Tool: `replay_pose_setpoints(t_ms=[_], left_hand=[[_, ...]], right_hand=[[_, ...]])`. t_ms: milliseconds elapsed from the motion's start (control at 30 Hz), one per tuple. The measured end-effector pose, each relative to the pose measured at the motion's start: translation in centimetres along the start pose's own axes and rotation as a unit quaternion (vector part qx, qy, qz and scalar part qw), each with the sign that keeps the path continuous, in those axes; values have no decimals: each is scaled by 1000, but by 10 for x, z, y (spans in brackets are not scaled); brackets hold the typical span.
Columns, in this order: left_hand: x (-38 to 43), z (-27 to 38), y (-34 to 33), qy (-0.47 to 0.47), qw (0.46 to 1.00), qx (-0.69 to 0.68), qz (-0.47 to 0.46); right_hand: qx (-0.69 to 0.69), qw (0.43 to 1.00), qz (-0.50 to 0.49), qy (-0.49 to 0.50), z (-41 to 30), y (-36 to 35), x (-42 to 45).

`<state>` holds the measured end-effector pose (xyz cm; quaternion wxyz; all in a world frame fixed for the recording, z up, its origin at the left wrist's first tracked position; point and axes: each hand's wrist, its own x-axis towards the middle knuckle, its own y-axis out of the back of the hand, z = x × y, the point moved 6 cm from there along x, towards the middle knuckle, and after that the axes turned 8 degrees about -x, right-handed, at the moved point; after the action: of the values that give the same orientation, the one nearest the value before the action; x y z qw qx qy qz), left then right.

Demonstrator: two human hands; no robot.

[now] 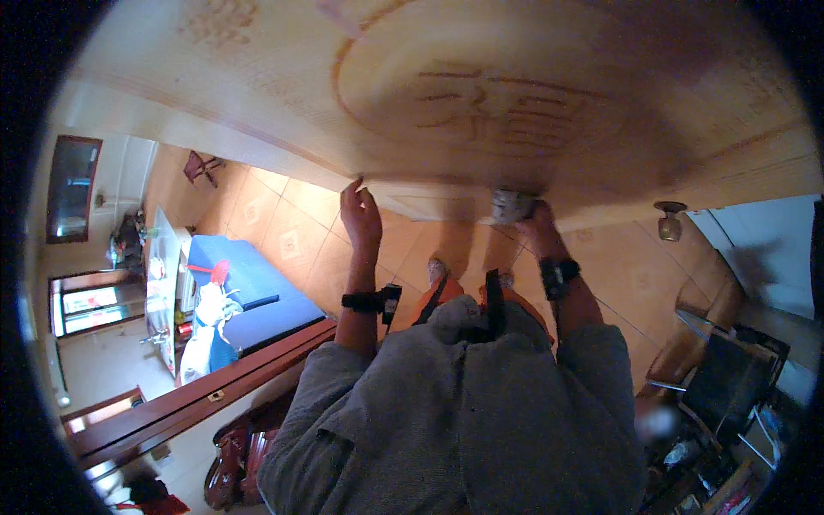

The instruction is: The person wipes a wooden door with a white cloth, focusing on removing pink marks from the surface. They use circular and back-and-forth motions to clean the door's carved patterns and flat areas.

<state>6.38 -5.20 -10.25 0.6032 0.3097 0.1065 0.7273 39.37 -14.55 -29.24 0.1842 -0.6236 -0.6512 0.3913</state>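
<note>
A large light wooden door (450,151) rises in front of me, with a big carved-looking character inside an oval border. My right hand (539,222) grips a crumpled grey-white cloth (512,205), which is held against the lower visible part of the door. My left hand (362,215) holds nothing that I can see. Its forefinger points up at the door face and its thumb stands apart; whether the fingertip touches the wood is hard to tell. On the right, a metal doorknob (670,222) sticks out from the door.
Orange tiles cover the floor (309,212) under my feet. A blue sofa-like piece (277,315) with white cloths (215,309) stands left, near a small folding stool (203,168). A dark red wooden frame (257,370) runs beside my left elbow. Behind right is a black chair (727,370).
</note>
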Motion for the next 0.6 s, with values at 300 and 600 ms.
replay_pose_setpoints(t_ms=[300, 600], left_hand=[[-21, 6, -54, 30, 997, 44, -55], [13, -29, 16, 58, 998, 6, -36]], right_hand=[[-296, 879, 339, 158, -154, 66, -164], [-89, 973, 136, 164, -16, -13, 0]])
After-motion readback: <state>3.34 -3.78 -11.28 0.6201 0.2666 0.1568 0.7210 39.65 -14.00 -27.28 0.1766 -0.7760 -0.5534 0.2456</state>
